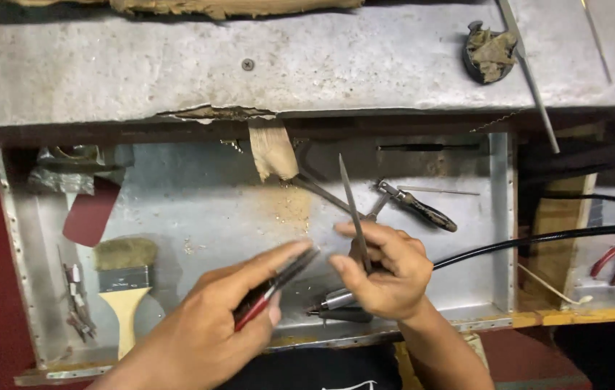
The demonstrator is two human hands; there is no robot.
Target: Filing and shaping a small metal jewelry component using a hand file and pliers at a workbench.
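1. Left hand. I have the left hand point(224, 321) over the front edge of the metal tray point(199, 195), near its middle. Its fingers are wrapped shut around the red-handled pliers point(273, 287). The index finger lies along the top of the tool. The pliers' dark nose points right, and I judge the nose to be closed, though motion blur leaves this uncertain.

2. Right hand. The right hand point(388, 278) sits just beside the left, toward the front right of the tray. Its thumb and fingers are pinched on the lower end of a slim pointed file point(351, 202). The file stands nearly upright with its tip toward the tray's rear edge. I cannot tell whether the palm holds anything smaller.

3. Step in hand. The plier nose is just short of the right index fingertip but does not touch it. I judge this to be the approach of one tool to the other above the tray.

4. Next move, requirements. The file must stay steady, and the plier nose must line up with the pinched end. The nose must stay clear of the fingertips.

5. Surroundings. A metal handpiece point(338, 297) lies under the right hand, and its black cable point(539, 242) runs over the right edge. A flat brush point(125, 285) lies near the front left corner. A dark-handled tool point(423, 211) lies toward the rear right.
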